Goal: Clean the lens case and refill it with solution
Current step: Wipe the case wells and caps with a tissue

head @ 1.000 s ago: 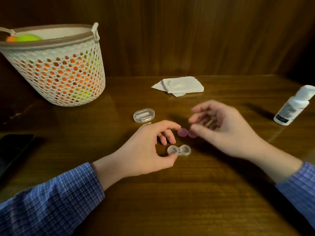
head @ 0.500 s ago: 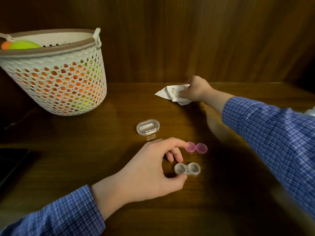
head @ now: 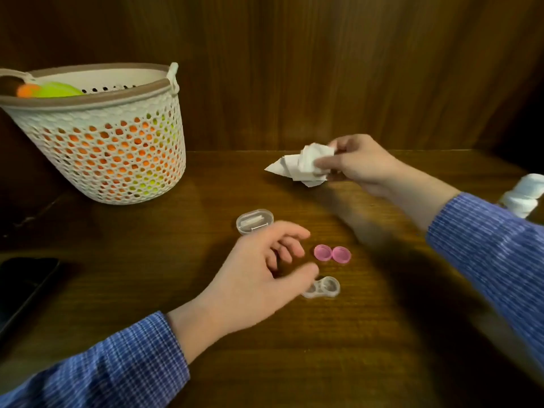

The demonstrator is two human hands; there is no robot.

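A right hand (head: 359, 163) grips a soft crumpled tissue (head: 303, 165) above the table (head: 206, 363) while the left hand (head: 259, 278), fingers loosely open, steadies the light, likely slippery open case (head: 323, 287), best pinched at its rim.

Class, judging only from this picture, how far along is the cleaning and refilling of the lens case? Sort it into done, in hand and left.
Done: both pink caps are off and lie on the table beside the clear lens case.
In hand: the right hand holds a crumpled tissue above the table; the left hand touches the case, seemingly steadying it.
Left: wiping the wells, refilling from the solution bottle at the right edge, recapping.
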